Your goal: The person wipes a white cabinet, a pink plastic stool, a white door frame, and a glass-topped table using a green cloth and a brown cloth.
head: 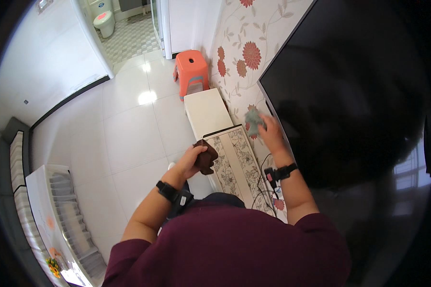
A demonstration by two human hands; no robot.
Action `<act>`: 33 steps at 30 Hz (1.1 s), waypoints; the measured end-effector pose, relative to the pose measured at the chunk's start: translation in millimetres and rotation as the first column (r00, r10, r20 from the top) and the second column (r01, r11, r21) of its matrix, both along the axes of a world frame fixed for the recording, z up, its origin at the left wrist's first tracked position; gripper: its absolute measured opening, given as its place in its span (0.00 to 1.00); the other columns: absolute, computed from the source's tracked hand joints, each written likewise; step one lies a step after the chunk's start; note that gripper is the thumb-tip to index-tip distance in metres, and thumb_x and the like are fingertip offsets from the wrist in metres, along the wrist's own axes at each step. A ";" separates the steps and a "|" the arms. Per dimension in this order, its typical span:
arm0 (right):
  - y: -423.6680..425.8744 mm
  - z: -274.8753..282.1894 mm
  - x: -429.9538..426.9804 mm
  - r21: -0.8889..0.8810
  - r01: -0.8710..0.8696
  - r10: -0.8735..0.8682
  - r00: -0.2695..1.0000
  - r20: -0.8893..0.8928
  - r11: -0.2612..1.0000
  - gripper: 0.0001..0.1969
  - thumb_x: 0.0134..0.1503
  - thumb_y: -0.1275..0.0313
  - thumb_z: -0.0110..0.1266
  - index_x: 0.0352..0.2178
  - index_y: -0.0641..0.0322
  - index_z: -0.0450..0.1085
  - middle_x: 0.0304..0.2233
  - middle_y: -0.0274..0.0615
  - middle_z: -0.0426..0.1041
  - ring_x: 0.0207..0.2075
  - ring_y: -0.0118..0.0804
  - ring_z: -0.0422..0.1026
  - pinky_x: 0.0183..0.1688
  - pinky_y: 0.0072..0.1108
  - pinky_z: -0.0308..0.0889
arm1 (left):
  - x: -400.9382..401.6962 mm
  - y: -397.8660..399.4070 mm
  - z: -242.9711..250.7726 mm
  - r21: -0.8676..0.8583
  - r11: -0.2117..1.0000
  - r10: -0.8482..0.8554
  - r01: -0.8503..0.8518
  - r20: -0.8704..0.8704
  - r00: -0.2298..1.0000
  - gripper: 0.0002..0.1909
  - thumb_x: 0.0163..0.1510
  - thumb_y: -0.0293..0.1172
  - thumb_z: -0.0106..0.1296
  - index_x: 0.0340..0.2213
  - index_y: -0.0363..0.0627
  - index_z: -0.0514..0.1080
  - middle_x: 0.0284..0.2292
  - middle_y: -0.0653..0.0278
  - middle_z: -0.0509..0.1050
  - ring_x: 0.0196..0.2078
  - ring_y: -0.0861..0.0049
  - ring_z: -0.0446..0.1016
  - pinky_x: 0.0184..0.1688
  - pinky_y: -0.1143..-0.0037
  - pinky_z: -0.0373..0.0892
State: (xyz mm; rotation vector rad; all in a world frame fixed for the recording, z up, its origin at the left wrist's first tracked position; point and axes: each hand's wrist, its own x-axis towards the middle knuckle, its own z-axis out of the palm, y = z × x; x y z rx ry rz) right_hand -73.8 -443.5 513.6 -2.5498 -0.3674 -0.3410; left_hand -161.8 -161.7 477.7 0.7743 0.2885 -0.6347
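My left hand grips a dark brown object, whose exact kind I cannot make out, above the edge of a low cabinet. In my right hand is a grey-green cloth, held up by the flowered wallpaper near the television's edge. Below both hands runs the low white cabinet, partly covered by a flower-patterned runner. The large black television stands just right of my right forearm.
Black cables trail over the runner by my right wrist. An orange plastic stool stands past the cabinet's far end. White floor tiles spread to the left, with a glass-topped table at lower left. A doorway shows a toilet.
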 end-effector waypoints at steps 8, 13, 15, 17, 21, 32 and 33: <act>23.1 29.8 60.8 -0.533 0.424 -0.500 0.866 0.002 0.732 0.13 0.49 0.73 0.45 0.39 0.56 0.63 0.38 0.50 0.65 0.30 0.50 0.69 0.30 0.32 0.67 | 82.0 48.2 30.5 0.028 0.991 -0.136 0.134 0.088 0.987 0.12 0.49 0.31 0.41 0.36 0.41 0.60 0.31 0.58 0.67 0.29 0.69 0.67 0.31 0.69 0.67; 29.1 -14.1 43.4 -0.374 0.373 -0.447 0.884 -0.136 0.849 0.15 0.49 0.72 0.45 0.40 0.58 0.63 0.38 0.49 0.65 0.29 0.50 0.69 0.33 0.35 0.66 | 117.6 78.6 10.2 -0.110 0.992 -0.079 0.067 -0.108 0.991 0.12 0.50 0.34 0.40 0.36 0.43 0.60 0.31 0.59 0.67 0.32 0.69 0.66 0.35 0.68 0.64; 11.4 -45.9 39.9 -0.151 0.412 -0.413 0.910 0.025 0.898 0.18 0.49 0.71 0.47 0.43 0.58 0.62 0.38 0.49 0.65 0.27 0.47 0.69 0.31 0.31 0.67 | 130.6 81.2 1.0 -0.103 0.990 -0.114 0.098 -0.164 0.980 0.12 0.50 0.35 0.41 0.36 0.44 0.60 0.33 0.59 0.67 0.33 0.68 0.66 0.37 0.68 0.64; 36.3 -35.7 34.0 0.075 0.519 -0.466 0.814 -0.347 0.851 0.17 0.49 0.73 0.47 0.43 0.59 0.62 0.39 0.48 0.65 0.27 0.41 0.70 0.26 0.26 0.68 | 142.0 87.2 -19.9 -0.110 0.983 -0.164 0.144 -0.207 0.964 0.14 0.50 0.36 0.42 0.37 0.44 0.61 0.36 0.58 0.67 0.36 0.67 0.66 0.40 0.66 0.64; 29.0 -63.2 16.0 0.043 0.511 -0.321 0.601 -0.732 0.858 0.18 0.49 0.71 0.48 0.43 0.63 0.62 0.38 0.48 0.67 0.28 0.34 0.71 0.23 0.21 0.69 | 166.8 78.7 -33.0 -0.141 0.972 -0.228 0.189 -0.355 0.907 0.15 0.49 0.38 0.43 0.37 0.45 0.61 0.35 0.58 0.67 0.36 0.66 0.66 0.41 0.64 0.64; 66.4 -136.5 67.0 0.217 0.751 -0.076 0.335 -0.939 0.624 0.20 0.48 0.70 0.49 0.44 0.61 0.59 0.29 0.38 0.66 0.24 0.28 0.68 0.22 0.17 0.69 | 266.4 80.3 -33.6 -0.011 0.979 -0.203 0.205 -0.209 0.956 0.14 0.50 0.36 0.41 0.37 0.42 0.59 0.34 0.55 0.66 0.35 0.64 0.66 0.39 0.65 0.64; 69.0 -141.0 75.5 0.219 0.751 -0.065 0.329 -0.942 0.623 0.20 0.48 0.70 0.49 0.44 0.61 0.59 0.29 0.38 0.66 0.24 0.28 0.68 0.22 0.17 0.69 | 274.1 79.9 -31.4 -0.001 0.979 -0.198 0.203 -0.218 0.956 0.14 0.50 0.36 0.41 0.37 0.42 0.59 0.34 0.55 0.66 0.35 0.64 0.66 0.39 0.65 0.64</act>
